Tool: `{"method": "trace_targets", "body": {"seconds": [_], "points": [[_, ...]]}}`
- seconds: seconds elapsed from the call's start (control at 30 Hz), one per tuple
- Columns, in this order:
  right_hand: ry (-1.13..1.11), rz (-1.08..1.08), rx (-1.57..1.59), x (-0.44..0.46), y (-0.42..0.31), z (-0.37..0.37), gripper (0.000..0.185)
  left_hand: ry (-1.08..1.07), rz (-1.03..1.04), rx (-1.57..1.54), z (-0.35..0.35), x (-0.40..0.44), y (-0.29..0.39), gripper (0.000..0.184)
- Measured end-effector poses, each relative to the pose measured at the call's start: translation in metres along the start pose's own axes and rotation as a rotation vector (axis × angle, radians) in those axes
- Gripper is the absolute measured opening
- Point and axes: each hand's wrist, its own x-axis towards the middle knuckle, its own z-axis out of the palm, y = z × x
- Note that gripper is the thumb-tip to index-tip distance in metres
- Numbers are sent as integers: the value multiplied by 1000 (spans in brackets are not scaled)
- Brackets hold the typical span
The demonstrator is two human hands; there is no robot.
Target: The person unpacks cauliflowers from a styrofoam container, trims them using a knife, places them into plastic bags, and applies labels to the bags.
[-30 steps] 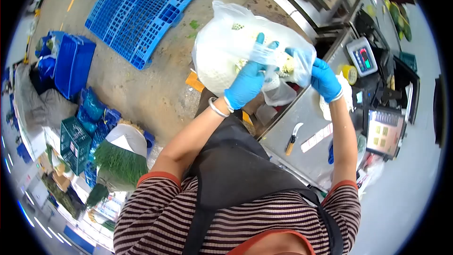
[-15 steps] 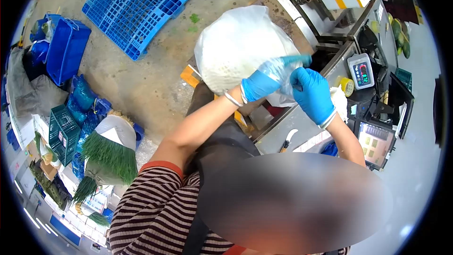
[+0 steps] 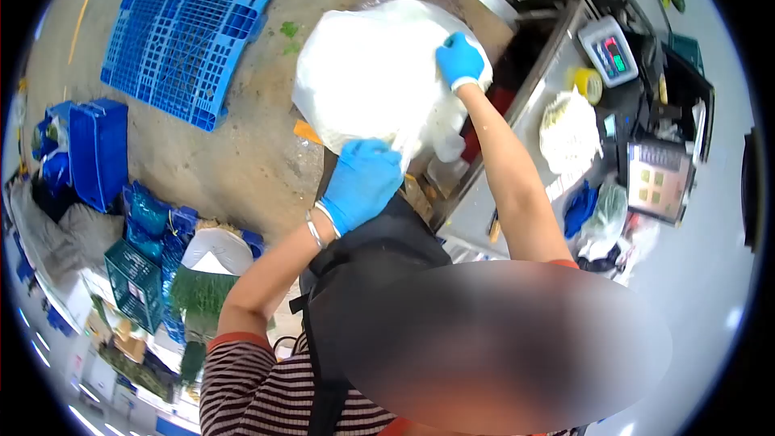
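Note:
A large white plastic bag [image 3: 363, 73] bulges in front of me, its contents hidden under the plastic. My left hand [image 3: 362, 182], in a blue glove, is closed on the bag's near edge, where a strip of plastic is pulled tight. At the bag's right side my right hand [image 3: 462, 60], also gloved in blue, has its fingers curled onto the plastic. Below the bag's right edge a clear plastic container [image 3: 446, 173] shows in part.
A metal table [image 3: 476, 214] on the right bears a digital scale [image 3: 609, 50], yellow tape [image 3: 588, 85], a white netted bundle [image 3: 567, 133] and a screen [image 3: 658, 182]. Blue pallet [image 3: 190, 28], blue crate [image 3: 98, 153] and green crate [image 3: 133, 284] lie left.
The hands have moved apart from their meeting point at the bag's right side, the left toward my body, the right up and away. The cauliflower-like pieces seen earlier are now covered.

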Motion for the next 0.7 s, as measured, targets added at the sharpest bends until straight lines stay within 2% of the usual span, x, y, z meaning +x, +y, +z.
{"method": "trace_targets", "body": {"seconds": [0.03, 0.1, 0.13, 0.17, 0.2, 0.23, 0.27, 0.3, 0.33, 0.37, 0.4, 0.47, 0.5, 0.57, 0.6, 0.63, 0.7], "points": [[-7, 54, 31, -2, 4, -2, 24, 116, 49, -70, -2, 0, 2, 12], [18, 56, 78, -10, 16, -23, 27, 212, -422, -742, 11, 7, -8, 15], [-52, 52, 93, -16, 25, -35, 30, 221, -675, -1076, 1, 18, -1, 16], [-307, 105, 420, -23, 37, -48, 27, 285, -663, -1265, -14, 30, -1, 17], [-543, 12, 738, -28, 56, -54, 24, 309, -591, -1193, 12, 31, -33, 28], [-602, -174, 989, -55, 53, -77, 24, 380, -519, -1476, -7, 61, -12, 45], [-794, 12, 1462, -78, 33, -101, 30, 318, -479, -1503, -7, 77, -13, 57], [-799, 87, 1456, -94, 15, -116, 30, 247, -412, -1225, -6, 91, -16, 63], [-796, 28, 1638, -103, 18, -110, 32, 125, -421, -1151, -4, 101, -19, 67], [-819, 196, 1867, -104, 24, -90, 40, 11, -421, -1067, -1, 112, -22, 72], [-749, 192, 1916, -110, 14, -104, 47, -34, -394, -1019, 3, 122, -21, 75], [-744, 247, 1943, -105, 27, -66, 46, -178, -357, -912, 13, 137, -30, 83], [-691, 277, 1877, -107, 21, -71, 42, -239, -313, -839, 21, 141, -35, 83], [-621, 149, 1685, -101, 19, -49, 34, -376, -339, -830, 19, 150, -35, 82], [-536, 21, 1384, -99, 13, -62, 26, -438, -350, -822, 14, 154, -32, 82], [-418, -87, 1237, -101, 6, -71, 29, -523, -421, -927, 4, 156, -27, 82], [-239, -175, 570, -102, -3, -93, 28, -470, -405, -983, 8, 151, -22, 73]]}}
